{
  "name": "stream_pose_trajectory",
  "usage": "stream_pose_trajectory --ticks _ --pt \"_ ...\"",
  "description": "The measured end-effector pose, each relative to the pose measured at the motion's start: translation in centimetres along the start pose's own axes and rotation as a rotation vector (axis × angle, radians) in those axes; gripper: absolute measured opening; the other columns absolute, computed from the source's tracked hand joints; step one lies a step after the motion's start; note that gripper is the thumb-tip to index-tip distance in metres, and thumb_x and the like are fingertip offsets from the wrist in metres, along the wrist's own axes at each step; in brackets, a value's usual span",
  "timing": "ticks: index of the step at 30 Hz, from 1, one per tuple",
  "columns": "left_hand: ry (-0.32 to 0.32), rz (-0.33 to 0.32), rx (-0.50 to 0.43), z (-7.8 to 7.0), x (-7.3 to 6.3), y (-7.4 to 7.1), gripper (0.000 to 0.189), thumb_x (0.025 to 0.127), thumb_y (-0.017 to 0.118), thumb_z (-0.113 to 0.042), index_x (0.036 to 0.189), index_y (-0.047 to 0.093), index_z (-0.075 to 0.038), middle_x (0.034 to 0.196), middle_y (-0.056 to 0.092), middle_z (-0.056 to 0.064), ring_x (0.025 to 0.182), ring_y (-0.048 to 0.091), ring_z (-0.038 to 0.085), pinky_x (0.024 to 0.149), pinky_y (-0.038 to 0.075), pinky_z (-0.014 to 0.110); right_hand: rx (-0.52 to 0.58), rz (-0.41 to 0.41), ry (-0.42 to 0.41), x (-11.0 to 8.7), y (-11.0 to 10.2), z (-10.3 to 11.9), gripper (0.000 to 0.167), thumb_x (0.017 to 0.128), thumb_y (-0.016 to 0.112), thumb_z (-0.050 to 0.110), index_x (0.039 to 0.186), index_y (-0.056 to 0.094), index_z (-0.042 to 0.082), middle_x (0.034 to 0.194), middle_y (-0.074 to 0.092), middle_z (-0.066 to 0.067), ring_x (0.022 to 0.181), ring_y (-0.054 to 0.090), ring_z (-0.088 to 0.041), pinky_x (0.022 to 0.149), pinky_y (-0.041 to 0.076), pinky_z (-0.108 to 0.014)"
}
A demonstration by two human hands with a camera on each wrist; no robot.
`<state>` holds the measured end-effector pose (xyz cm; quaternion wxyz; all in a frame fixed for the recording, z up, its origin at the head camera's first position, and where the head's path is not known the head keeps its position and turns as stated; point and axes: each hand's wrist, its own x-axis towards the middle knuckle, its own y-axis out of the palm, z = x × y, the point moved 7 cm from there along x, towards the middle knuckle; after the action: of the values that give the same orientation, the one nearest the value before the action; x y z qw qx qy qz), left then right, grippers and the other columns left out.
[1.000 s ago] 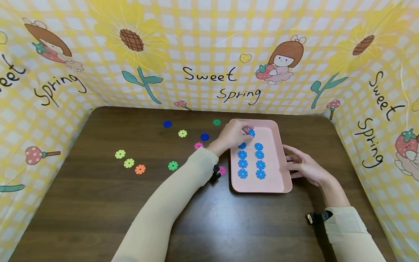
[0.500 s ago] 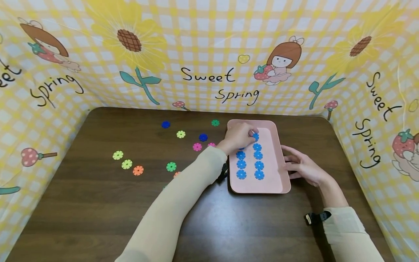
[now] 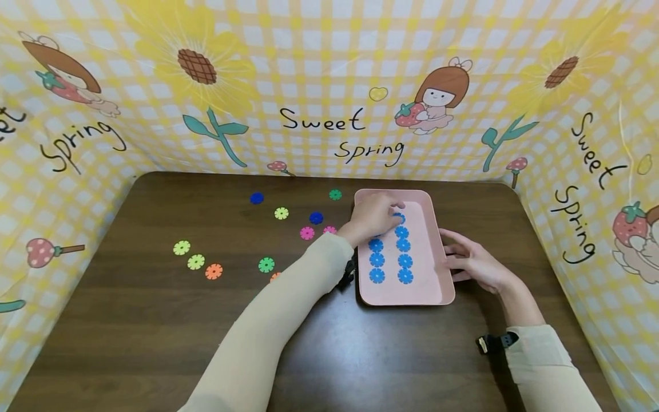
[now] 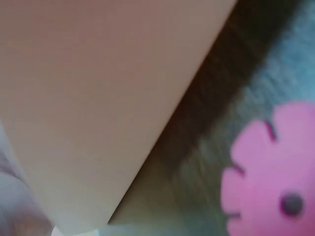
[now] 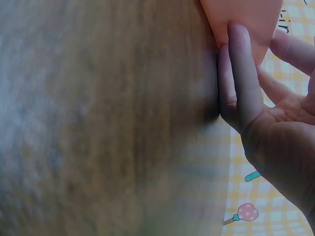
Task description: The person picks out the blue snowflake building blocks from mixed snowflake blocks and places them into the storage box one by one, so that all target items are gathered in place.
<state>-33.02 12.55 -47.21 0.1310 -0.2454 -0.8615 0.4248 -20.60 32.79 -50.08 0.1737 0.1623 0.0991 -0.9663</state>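
Note:
A pink tray (image 3: 432, 289) lies on the table with two columns of blue snowflake building discs (image 3: 377, 260) inside. My left hand (image 3: 374, 216) reaches over the tray's left wall. Its thumb and index finger stand apart at the far blue snowflake disc (image 3: 401, 218) of the right column, which lies on the tray floor. The hand covers the far part of the left column. My right hand (image 3: 481, 264) rests against the tray's right wall with its fingers extended. In the right wrist view, the fingers (image 5: 242, 69) touch the outside of that wall.
Left of the tray, loose discs lie scattered on the wooden table (image 3: 128, 320): yellow (image 3: 182, 247), orange (image 3: 213, 271), green (image 3: 266, 264), dark blue (image 3: 316, 217) and pink (image 3: 306, 233). A checked cloth (image 3: 309, 74) rises behind and at both sides.
My left hand moved to the right column's far end with a blue snowflake disc, and its fingers have now parted from it. The right hand stays at the tray wall. The view shifted slightly.

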Motion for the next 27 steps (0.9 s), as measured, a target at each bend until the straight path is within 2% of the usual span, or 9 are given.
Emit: stream_pose_trajectory --ticks 5,11,18,24,27 --pt "0.015 -0.037 -0.017 0.0 -1.6 -2.2 0.034 0.097 0.075 -0.037 0.129 0.074 -0.024 0.129 0.069 -0.004 0.105 0.064 0.010 0.066 0.054 0.026 -0.020 0.001 0.001 0.1 -0.2 0.1 0.078 0.102 0.062 0.009 0.166 0.017 0.010 0.143 0.043 -0.039 0.105 0.069 -0.026 0.082 0.060 -0.049" --pt "0.003 -0.081 0.027 1.0 -4.8 -5.8 0.040 0.101 0.066 -0.049 0.131 0.072 -0.024 0.125 0.068 -0.005 0.105 0.065 0.015 0.071 0.053 0.033 -0.024 0.007 -0.005 0.2 -0.6 0.4 0.078 0.103 0.062 0.009 0.166 0.017 0.009 0.145 0.042 -0.040 0.106 0.069 -0.025 0.082 0.060 -0.048" --pt "0.017 -0.169 0.063 4.0 -8.8 -9.4 0.040 0.100 0.068 -0.047 0.130 0.072 -0.020 0.122 0.071 -0.002 0.107 0.068 0.021 0.074 0.055 0.039 -0.028 -0.001 -0.009 -0.2 -1.2 0.6 0.079 0.102 0.062 0.007 0.166 0.015 0.008 0.144 0.042 -0.041 0.103 0.070 -0.021 0.080 0.061 -0.048" --pt "-0.051 -0.212 0.124 7.4 -12.4 -12.1 0.047 0.099 0.066 -0.054 0.132 0.070 -0.021 0.122 0.071 -0.001 0.087 0.068 0.018 0.054 0.050 0.035 -0.025 -0.017 -0.004 -0.5 -1.8 0.4 0.079 0.103 0.062 0.007 0.166 0.015 0.007 0.144 0.042 -0.041 0.102 0.071 -0.020 0.078 0.061 -0.048" --pt "-0.083 -0.239 0.151 8.7 -14.2 -13.3 0.048 0.099 0.066 -0.055 0.133 0.070 -0.022 0.127 0.070 0.001 0.085 0.069 0.022 0.050 0.048 0.035 -0.021 -0.023 -0.001 -0.8 -2.2 0.3 0.079 0.103 0.062 0.007 0.166 0.015 0.007 0.145 0.042 -0.041 0.102 0.071 -0.019 0.079 0.061 -0.048"
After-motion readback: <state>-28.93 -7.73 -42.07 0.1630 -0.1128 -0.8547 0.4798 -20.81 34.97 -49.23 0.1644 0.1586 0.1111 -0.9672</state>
